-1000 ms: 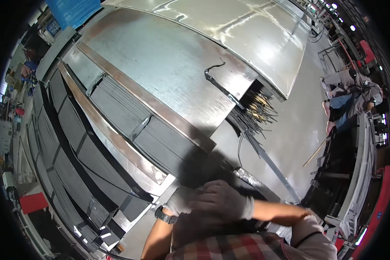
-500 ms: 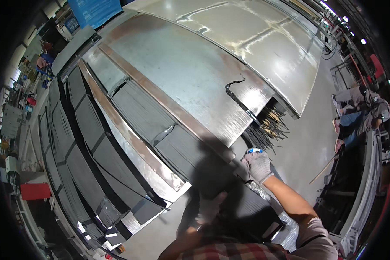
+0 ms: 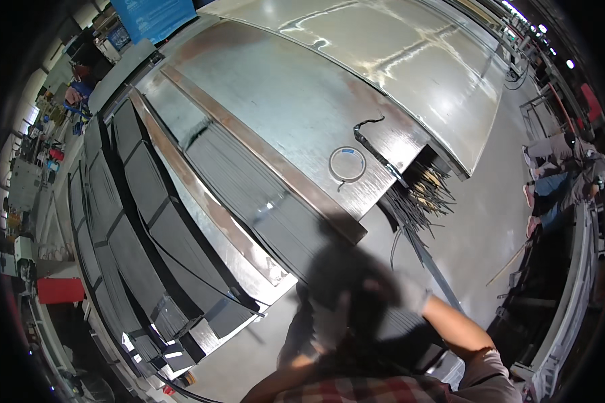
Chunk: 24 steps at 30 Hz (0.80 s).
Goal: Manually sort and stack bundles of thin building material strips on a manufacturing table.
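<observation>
Person's right hand is hovering low in front of the body, smeared by blur and half in shadow; fingers are hiding in the dark, so I can't tell how far open it is or if it's gripping anything. Left hand, gloved too, is sitting just beside it in the same shadow, fingers pointing up and away from the body, thumb standing a bit apart; can't tell if it's holding anything. Grey strip bundle is lying just beyond the hands, long axis running diagonally from far left to near right, near end pointing at the person; shadow is covering that end, so contact is unclear. Clear shiny band is crossing it. Rusty bars are flanking it lengthwise, one on the right, one on the left, boxing it in sideways. Past the right bar, a metal sheet is carrying a tape roll, lying flat, and a black wrapped cord. Thin dark rods are sticking out by the sheet's right edge; a grey bar is slanting from there toward the person's right. More strip stacks are filling the left, a black cable trailing across them.
</observation>
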Tool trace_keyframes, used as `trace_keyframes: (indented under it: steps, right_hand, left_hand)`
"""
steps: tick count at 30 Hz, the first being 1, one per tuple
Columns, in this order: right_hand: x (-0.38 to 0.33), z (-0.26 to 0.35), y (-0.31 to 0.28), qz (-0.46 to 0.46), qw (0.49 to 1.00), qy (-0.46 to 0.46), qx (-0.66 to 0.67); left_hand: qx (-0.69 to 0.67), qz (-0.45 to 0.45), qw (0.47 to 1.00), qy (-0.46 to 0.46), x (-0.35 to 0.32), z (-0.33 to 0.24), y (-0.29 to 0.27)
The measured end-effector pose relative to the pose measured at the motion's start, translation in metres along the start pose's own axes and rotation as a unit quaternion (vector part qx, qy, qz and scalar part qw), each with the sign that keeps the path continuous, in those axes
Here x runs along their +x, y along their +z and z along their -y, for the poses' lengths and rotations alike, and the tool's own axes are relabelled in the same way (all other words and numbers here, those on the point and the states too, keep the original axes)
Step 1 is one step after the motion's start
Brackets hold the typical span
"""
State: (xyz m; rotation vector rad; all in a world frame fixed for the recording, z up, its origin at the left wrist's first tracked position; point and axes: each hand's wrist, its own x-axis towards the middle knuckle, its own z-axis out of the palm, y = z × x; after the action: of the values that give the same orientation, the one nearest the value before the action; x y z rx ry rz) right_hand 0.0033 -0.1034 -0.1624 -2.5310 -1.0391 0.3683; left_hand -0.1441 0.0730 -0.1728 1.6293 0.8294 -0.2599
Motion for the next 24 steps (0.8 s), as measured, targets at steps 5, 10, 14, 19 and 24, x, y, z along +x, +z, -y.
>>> trace_keyframes:
  steps: [5, 10, 14, 19, 24]
  right_hand:
    - [-0.021, 0.065, -0.124, 0.370, 0.912, 0.178, -0.015]
    - [-0.029, 0.040, -0.068, 0.037, 0.996, 0.035, 0.069]
    - [-0.025, 0.022, -0.068, 0.082, 0.991, -0.003, 0.108]
    - [-0.026, 0.015, -0.070, 0.148, 0.984, -0.025, 0.092]
    - [-0.015, 0.037, -0.077, 0.026, 0.964, -0.185, 0.192]
  left_hand:
    - [0.232, 0.139, 0.957, 0.101, -0.081, -0.018, -0.011]
    - [0.327, -0.052, 0.888, 0.320, -0.055, -0.102, -0.006]
    - [0.392, -0.088, 0.829, 0.390, -0.042, -0.077, 0.019]
    - [0.277, -0.040, 0.895, 0.347, -0.039, -0.076, 0.023]
    - [0.285, 0.020, 0.901, 0.326, -0.056, -0.106, 0.005]
